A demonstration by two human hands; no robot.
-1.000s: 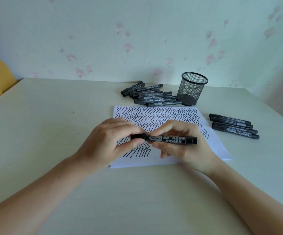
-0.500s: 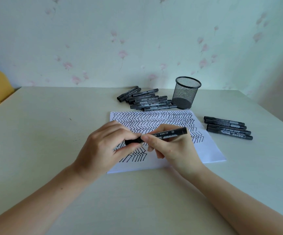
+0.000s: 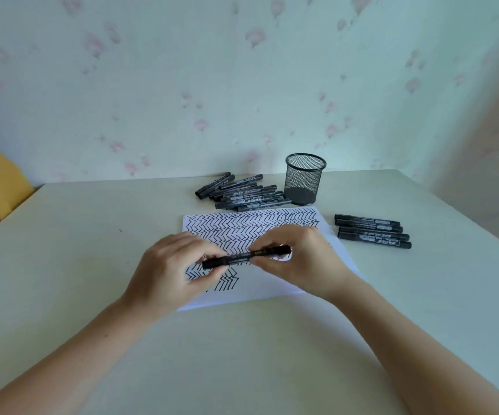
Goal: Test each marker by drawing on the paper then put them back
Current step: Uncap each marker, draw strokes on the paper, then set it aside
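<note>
Lighting soft, diffuse, moderately bright; cool greenish cast overall, warmer at far right. Shadows faint: pale ones under the forearms on the counter [image 3: 62,265]. No glare. Wide-angle bowing at frame edges. Wallpaper [image 3: 242,85] soft, slightly blurred; marker print unreadable, mild compression smear.

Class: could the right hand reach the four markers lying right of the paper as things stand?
Probably yes, once freed. The right hand and left hand both hold a marker. The four markers lie on bare table, nothing between.
</note>
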